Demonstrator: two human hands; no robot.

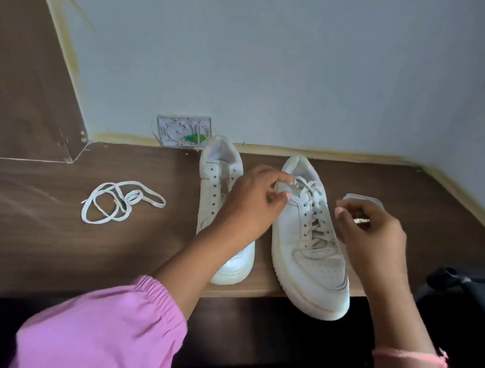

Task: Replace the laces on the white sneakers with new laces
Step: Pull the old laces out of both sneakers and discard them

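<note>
Two white sneakers stand side by side on the brown desk (29, 243), toes toward you, heels toward the wall (291, 46). The right sneaker (304, 246) is laced through its eyelets; its toe overhangs the desk's near edge. The left sneaker (218, 186) has bare eyelets, and your left forearm crosses over its toe.

Your left hand (250, 204) reaches across to the top of the right sneaker. Its fingers are curled, thumb and fingertips pinching the lace (302, 184) near the upper eyelets. Your right hand (372, 232) hovers just beside the right sneaker's outer side. Its fingers are curled inward and pinch something pale and thin; whether that is a lace end you cannot tell from this view.

A loose lace (121, 201) lies in a tangled loop on the desk, well apart from the sneakers on your left. A small clear packet (364, 200) lies on the desk just behind your right hand.

Against the wall behind the left sneaker sits a wall plate (184, 131) with a green spot on it. A brown panel (13, 62) rises at the desk's left end. A dark chair part (472, 305) shows at the right edge. Pink sleeves (111, 332) cover both forearms; a pink band (411, 356) circles your right wrist.
</note>
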